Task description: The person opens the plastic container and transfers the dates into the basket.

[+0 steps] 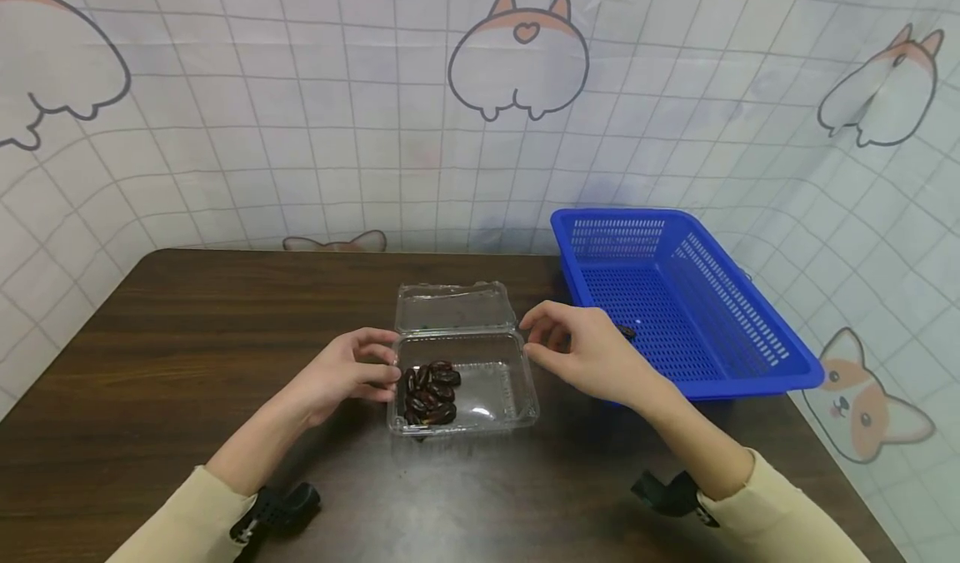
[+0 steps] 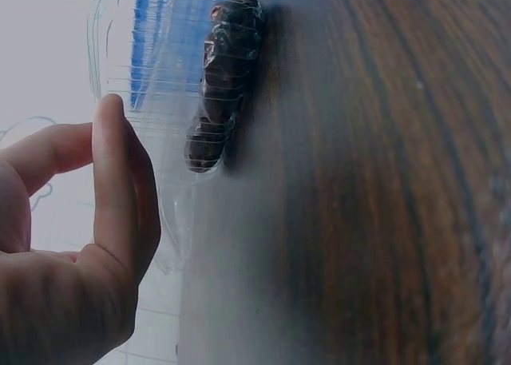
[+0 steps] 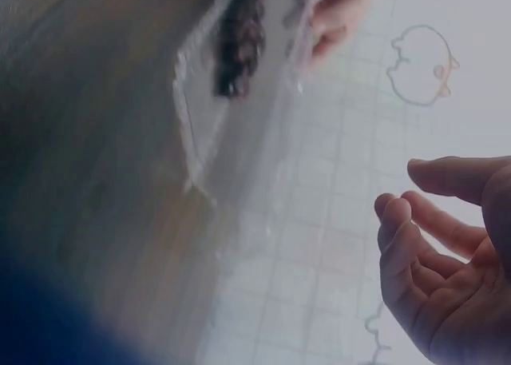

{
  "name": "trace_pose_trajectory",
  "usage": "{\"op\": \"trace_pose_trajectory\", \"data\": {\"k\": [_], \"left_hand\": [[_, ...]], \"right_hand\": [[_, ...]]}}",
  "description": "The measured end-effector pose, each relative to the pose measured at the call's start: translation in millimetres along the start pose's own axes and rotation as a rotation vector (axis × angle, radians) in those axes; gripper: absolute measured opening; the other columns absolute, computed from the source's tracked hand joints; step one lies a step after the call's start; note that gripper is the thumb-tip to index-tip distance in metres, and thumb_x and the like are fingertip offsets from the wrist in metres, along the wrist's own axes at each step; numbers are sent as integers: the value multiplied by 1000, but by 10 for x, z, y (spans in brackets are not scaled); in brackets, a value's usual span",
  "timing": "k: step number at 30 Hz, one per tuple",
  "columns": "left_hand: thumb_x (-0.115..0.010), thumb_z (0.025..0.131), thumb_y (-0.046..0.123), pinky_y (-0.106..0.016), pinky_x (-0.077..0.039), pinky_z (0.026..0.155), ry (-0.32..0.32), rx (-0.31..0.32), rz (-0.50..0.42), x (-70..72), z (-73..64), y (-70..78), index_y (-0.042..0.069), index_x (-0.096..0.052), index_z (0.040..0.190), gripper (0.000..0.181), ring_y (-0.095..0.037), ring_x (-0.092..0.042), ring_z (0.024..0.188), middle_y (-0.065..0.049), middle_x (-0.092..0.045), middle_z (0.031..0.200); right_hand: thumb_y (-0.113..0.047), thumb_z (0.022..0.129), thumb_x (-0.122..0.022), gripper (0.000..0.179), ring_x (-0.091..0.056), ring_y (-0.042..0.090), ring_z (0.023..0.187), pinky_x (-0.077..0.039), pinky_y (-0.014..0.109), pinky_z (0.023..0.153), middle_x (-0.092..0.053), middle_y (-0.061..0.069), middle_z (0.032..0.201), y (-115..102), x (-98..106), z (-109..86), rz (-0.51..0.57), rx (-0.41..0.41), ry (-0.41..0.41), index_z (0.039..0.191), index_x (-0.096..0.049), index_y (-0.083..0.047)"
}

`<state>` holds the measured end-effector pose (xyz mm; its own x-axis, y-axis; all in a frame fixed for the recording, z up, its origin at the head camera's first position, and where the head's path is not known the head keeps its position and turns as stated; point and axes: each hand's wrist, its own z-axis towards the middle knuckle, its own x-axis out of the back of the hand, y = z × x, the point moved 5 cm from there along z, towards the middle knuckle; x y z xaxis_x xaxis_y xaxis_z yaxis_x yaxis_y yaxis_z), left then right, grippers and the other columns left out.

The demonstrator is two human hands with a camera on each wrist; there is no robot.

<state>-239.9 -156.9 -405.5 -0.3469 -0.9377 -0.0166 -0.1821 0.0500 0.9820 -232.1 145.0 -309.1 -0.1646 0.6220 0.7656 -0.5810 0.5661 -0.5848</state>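
Note:
A clear plastic clamshell box (image 1: 487,388) lies on the table with its lid (image 1: 455,307) folded back. Dark brown, glossy dates (image 1: 431,392) are bunched on the left side of its base. My left hand (image 1: 358,367) holds the box's left rim, thumb and fingertips at the edge; the left wrist view also shows the dates (image 2: 227,69) through the clear wall. By the right edge of the box is my right hand (image 1: 588,348), fingers bent, thumb apart from them. Nothing sits between the right fingers (image 3: 399,257) in the right wrist view.
On the right stands a blue perforated plastic basket (image 1: 750,313), just beyond my right hand. A small dark piece (image 1: 626,331) lies inside it, partly hidden by that hand. The brown wooden table (image 1: 247,313) ends against a patterned wall cloth (image 1: 337,130).

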Motion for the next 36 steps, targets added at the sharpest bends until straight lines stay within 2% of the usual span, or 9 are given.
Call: {"op": "trace_pose_trajectory", "data": {"k": [10, 15, 22, 32, 36], "left_hand": [[-68, 94, -6, -38, -63, 75, -3, 4, 6, -1, 0, 10, -10, -37, 147, 61, -23, -67, 85, -18, -53, 112], [-68, 94, -6, -38, -63, 75, -2, 3, 3, -16, 0, 12, -10, -37, 146, 61, -23, -66, 85, -18, -53, 111], [-69, 93, -6, -38, -63, 75, -1, 4, 17, -20, -9, 18, -10, -38, 147, 62, -24, -67, 85, -19, -53, 112], [-69, 93, -5, -39, -64, 74, -2, 2, 38, -7, 10, 34, -10, -39, 145, 61, -24, -66, 83, -19, -54, 111], [-70, 92, -5, -39, -64, 74, -3, 8, 34, -31, 13, 35, -10, -38, 146, 63, -24, -67, 82, -17, -54, 110]], "right_hand": [[-11, 96, -74, 19, -64, 7, 76, -56, 28, 62, -70, -5, 93, -4, -391, 172, 65, -2, -137, 113, -68, -7], [-11, 94, -75, 19, -63, 8, 73, -54, 29, 60, -69, -6, 88, 43, -536, 266, 54, -31, -166, 112, -69, -5], [-8, 94, -74, 19, -65, 10, 76, -56, 27, 64, -69, -4, 90, 80, -745, 386, 50, -51, -235, 112, -69, -3], [-3, 90, -76, 17, -68, 11, 80, -57, 26, 71, -73, 3, 93, 80, -993, 556, -46, 19, -272, 106, -72, -4], [-6, 88, -79, 19, -68, 14, 83, -57, 29, 72, -74, 4, 93, 118, -1053, 585, -72, 8, -287, 105, -71, -6]]}}
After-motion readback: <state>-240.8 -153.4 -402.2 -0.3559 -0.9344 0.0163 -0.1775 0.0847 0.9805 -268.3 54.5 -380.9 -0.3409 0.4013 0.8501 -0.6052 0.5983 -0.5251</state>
